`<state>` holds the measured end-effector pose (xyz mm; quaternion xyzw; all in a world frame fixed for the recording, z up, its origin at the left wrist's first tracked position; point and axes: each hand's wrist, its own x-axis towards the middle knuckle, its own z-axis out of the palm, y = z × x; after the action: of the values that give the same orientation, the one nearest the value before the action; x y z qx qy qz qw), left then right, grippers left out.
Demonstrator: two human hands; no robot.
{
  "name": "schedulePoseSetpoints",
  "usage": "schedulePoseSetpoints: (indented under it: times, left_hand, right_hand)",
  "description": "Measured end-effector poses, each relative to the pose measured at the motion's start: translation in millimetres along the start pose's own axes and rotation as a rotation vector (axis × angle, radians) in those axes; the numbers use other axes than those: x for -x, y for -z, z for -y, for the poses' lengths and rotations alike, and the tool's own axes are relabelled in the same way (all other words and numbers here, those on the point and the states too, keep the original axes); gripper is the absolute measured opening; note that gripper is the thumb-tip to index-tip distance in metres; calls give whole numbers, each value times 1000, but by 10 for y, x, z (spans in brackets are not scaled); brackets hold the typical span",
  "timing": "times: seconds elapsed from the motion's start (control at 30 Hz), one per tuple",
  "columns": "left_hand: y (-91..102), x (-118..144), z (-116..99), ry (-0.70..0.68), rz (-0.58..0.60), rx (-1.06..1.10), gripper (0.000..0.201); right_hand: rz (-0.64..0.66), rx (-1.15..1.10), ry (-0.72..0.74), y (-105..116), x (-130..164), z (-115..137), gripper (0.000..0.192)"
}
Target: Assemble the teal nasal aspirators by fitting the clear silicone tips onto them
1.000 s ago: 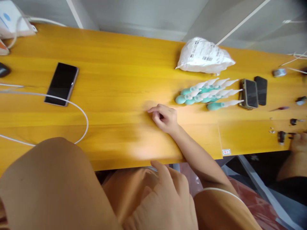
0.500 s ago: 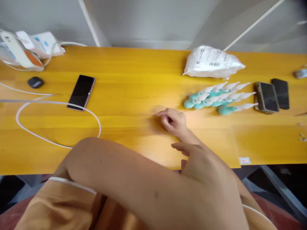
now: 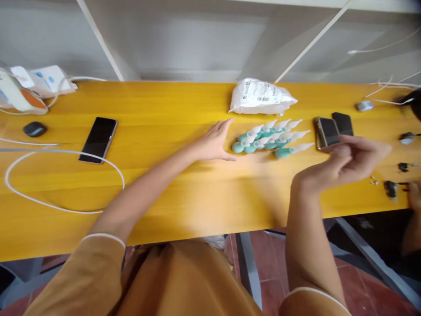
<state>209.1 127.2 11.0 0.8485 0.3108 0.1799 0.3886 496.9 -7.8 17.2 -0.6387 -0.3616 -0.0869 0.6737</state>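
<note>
A cluster of bulb syringes [image 3: 263, 138] lies on the yellow wooden table [image 3: 164, 118], with turquoise bulbs and white tapered tips pointing right. One separate bulb syringe [image 3: 284, 152] rests just in front of the cluster. My left hand [image 3: 215, 142] is at the bulb end of the cluster, thumb and fingers spread, holding nothing. Raised over the right part of the table, my right hand [image 3: 351, 160] has its fingers curled in toward the thumb. No object shows in it. It partly covers the two phones behind it.
A white plastic parcel [image 3: 263, 96] lies behind the syringes. A phone [image 3: 98, 139], a looped white cable [image 3: 66, 210] and a black case [image 3: 34, 129] are on the left. Beyond my right hand are a framed phone [image 3: 326, 131], a darker phone [image 3: 342, 123] and another person's hand [image 3: 415, 195].
My arms have uncrossed. My left hand has moved up to the syringes and spread its fingers; my right hand has swung far right and lifted. The view has shifted right.
</note>
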Motion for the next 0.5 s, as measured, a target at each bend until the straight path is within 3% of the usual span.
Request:
schedulePoseSetpoints:
  times: [0.03, 0.07, 0.13, 0.23, 0.37, 0.5]
  left_hand:
    - [-189, -109, 50, -39, -63, 60, 138]
    - [-367, -203, 97, -86, -124, 109, 142]
    - [-662, -348, 183, -165, -219, 192, 145]
    - [-931, -469, 273, -227, -281, 270, 143]
    - [-1044, -476, 300, -207, -324, 300, 136]
    - [-996, -379, 239, -224, -407, 259, 110]
  right_hand:
    - [-101, -158, -115, 18, -113, -151, 26]
    - [-82, -195, -200, 26, -194, -286, 33]
    - [12, -263, -339, 25, -256, -487, 48]
    - [190, -301, -434, 17, -162, -645, 60]
    - [268, -292, -418, 16, 20, -824, 63]
    - [163, -196, -336, 15, 28, -1083, 48]
